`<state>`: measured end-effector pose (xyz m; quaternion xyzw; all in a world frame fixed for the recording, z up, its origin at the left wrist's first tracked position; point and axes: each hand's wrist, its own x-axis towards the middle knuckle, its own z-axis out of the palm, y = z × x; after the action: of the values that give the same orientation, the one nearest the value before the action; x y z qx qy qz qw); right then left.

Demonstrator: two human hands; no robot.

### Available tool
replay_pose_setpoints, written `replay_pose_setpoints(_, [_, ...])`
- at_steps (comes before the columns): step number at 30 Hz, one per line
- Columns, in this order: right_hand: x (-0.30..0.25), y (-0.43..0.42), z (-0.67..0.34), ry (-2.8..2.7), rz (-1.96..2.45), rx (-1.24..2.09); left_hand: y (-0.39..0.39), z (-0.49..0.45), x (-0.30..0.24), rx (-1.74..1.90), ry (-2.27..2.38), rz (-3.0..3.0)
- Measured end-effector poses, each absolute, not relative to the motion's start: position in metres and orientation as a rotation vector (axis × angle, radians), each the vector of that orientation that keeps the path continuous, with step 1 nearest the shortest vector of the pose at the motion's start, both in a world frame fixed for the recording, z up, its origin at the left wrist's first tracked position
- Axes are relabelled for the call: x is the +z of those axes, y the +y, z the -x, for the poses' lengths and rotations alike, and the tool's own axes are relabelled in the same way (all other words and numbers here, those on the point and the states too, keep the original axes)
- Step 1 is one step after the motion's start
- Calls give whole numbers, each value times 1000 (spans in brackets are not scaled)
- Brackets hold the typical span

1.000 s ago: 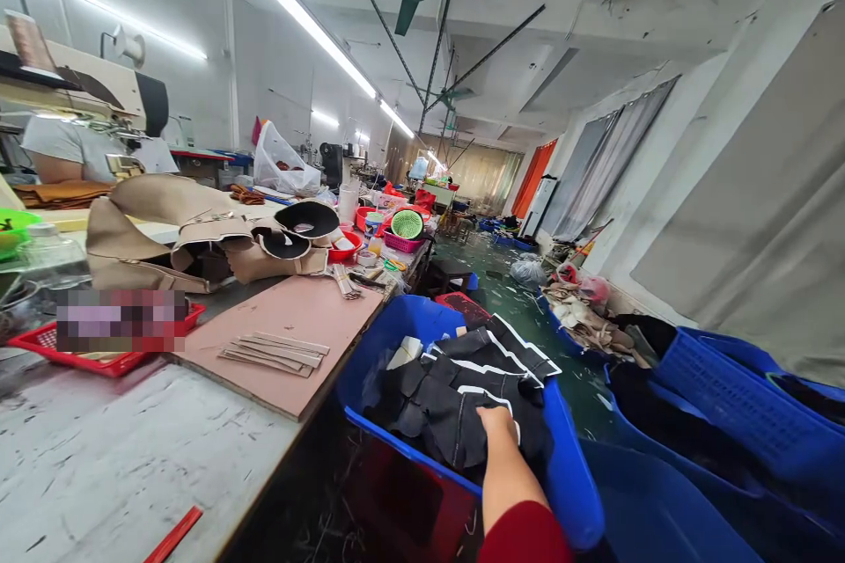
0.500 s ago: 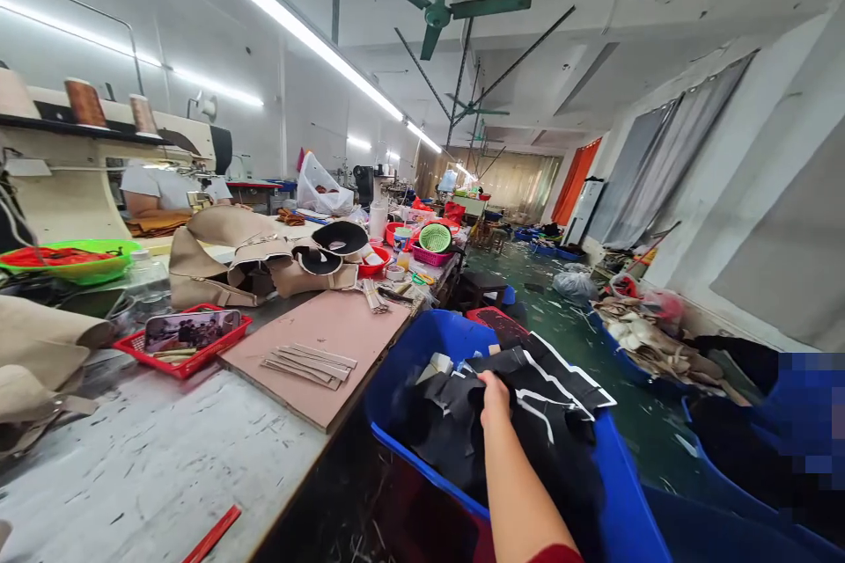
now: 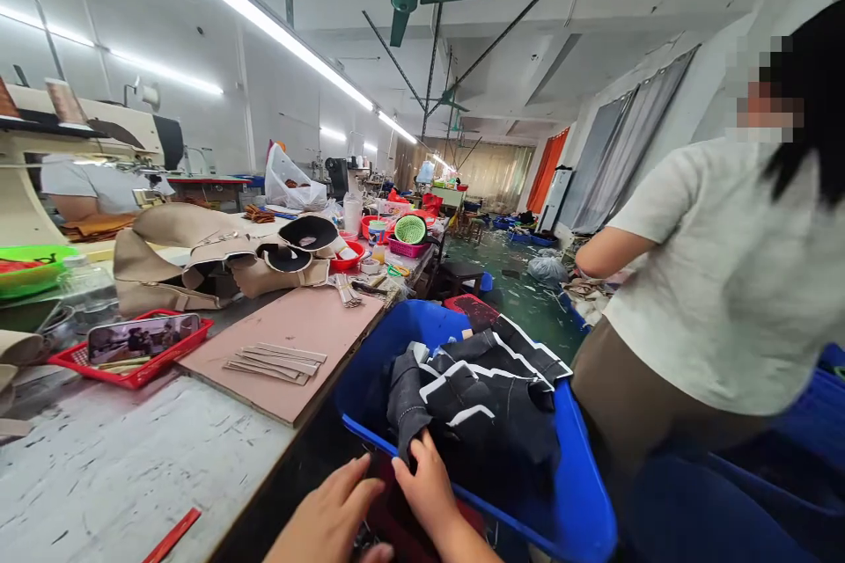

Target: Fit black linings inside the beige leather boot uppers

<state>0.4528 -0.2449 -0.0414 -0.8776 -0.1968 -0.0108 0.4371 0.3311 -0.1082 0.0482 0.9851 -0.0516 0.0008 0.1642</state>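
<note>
A blue plastic bin [image 3: 584,493] stands against the table's edge, heaped with black cut pieces [image 3: 508,413], some with white-edged strips. My right hand [image 3: 428,484] is at the bin's near rim, thumb and fingers closed on the lower end of a black fabric piece [image 3: 404,396] that rises over the heap. Just left of it, outside the bin, my left hand [image 3: 326,515] has its fingers apart and holds nothing. Its fingertips are close to the black piece but look apart from it.
On the table [image 3: 132,466] lie a pinkish board [image 3: 277,396] with pale strips [image 3: 274,362], a red basket [image 3: 138,374] holding a phone [image 3: 142,339], beige boot-like pieces [image 3: 158,255] and a red stick [image 3: 172,535]. A co-worker [image 3: 719,273] stands right of the bin.
My right hand has come from the heap's middle to the near rim with a black piece. My left hand has entered view. A co-worker now stands at the right. The view has shifted right.
</note>
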Motion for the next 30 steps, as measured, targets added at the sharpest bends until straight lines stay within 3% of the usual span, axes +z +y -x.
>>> replay_pose_setpoints(4, [-52,-239,-447,-741,2416,-10,-157,-401,61,-272,-173,-2745])
replay_pose_setpoints(10, [-32,-282,-452,-1156,2330,89,-152,-441,13,-505,-269,-2628])
replay_pose_setpoints(14, [-10,-340,-493,-859,2508,-29,-151,-430,-1,-406,-210,-2621])
replay_pose_setpoints(19, [-23,-371,-561,-572,2284,346,-160,-424,6,-373,-173,-2702])
replay_pose_setpoints(22, [-38,-385,-593,-368,2248,279,-142,-423,5,-125,-64,-2802])
replay_pose_setpoints(24, [-46,-399,-607,-179,2296,212,-119,-418,12,264,58,-2782])
replay_pose_setpoints(27, [-55,-416,-614,84,2414,142,-87,-401,45,882,346,-2427])
replay_pose_setpoints(30, [-57,-410,-609,194,2524,-56,-72,-375,93,1026,787,-2008])
